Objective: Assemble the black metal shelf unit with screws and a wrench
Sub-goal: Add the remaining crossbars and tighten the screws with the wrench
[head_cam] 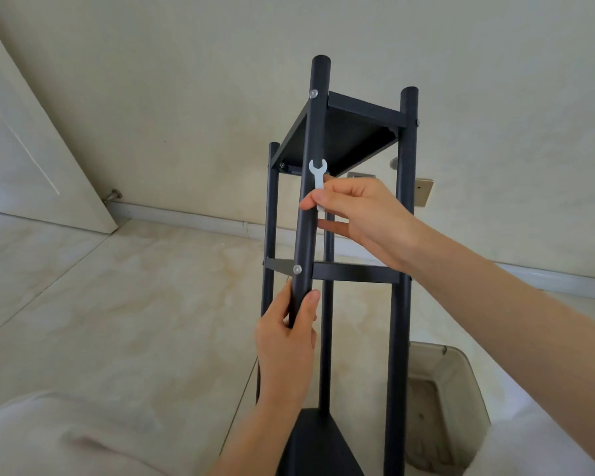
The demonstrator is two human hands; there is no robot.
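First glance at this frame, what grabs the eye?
The black metal shelf unit fills the centre of the view, its posts running up toward the cream wall. In front of it the right hand pinches a small silver wrench, held upright against the near post. Below, the left hand grips that same post just under a silver screw head at the middle shelf.

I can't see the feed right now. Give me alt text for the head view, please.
A right hand pinches a small flat silver wrench against the nearest post of a black metal shelf unit, while the left hand grips that post lower down. Silver screw heads show on the post at two shelf joints; pale tiled floor lies behind.
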